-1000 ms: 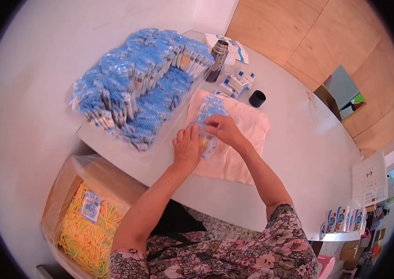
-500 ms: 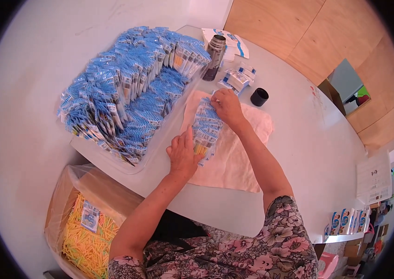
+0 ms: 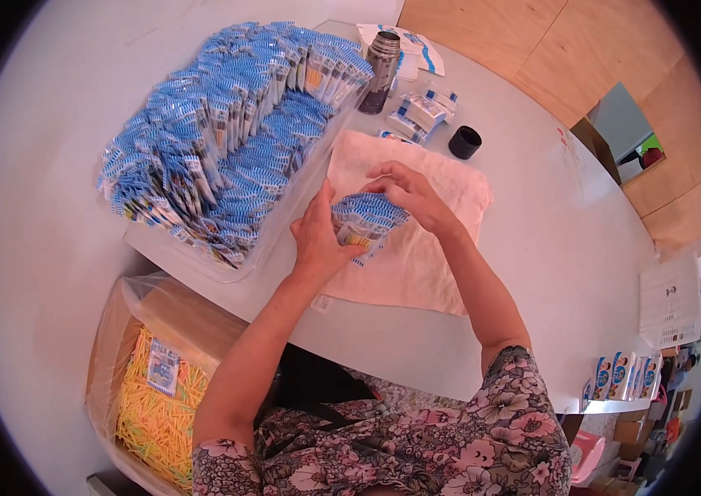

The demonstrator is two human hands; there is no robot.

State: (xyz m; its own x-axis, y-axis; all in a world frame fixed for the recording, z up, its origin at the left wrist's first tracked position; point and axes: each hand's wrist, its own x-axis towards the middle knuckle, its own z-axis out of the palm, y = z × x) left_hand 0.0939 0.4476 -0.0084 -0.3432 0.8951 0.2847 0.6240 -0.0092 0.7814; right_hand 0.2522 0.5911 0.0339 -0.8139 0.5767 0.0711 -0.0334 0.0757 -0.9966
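Observation:
A stack of small clear packets with blue-striped ends (image 3: 369,217) is gathered above a pink cloth (image 3: 425,277). Yellow sticks show through the front packet. My left hand (image 3: 321,236) grips the stack from its left side, thumb across the near face. At the far right end, the curled fingers of my right hand (image 3: 414,197) close on the striped edges; its fingertips are partly hidden. To the left, a clear plastic tub (image 3: 255,269) holds rows of similar packets (image 3: 226,132) standing and lying close together.
Behind the cloth stand an open flask (image 3: 380,74), small white-and-blue boxes (image 3: 422,112) and a black cap (image 3: 465,142). Below the table's left edge, a lined carton (image 3: 172,310) holds yellow and green sticks (image 3: 156,417) with one packet (image 3: 163,368) on top.
The packets, laid out in a long overlapping row before, are now pushed together into a compact stack. My right hand has come nearer to me, and my left hand has wrapped around the stack's side.

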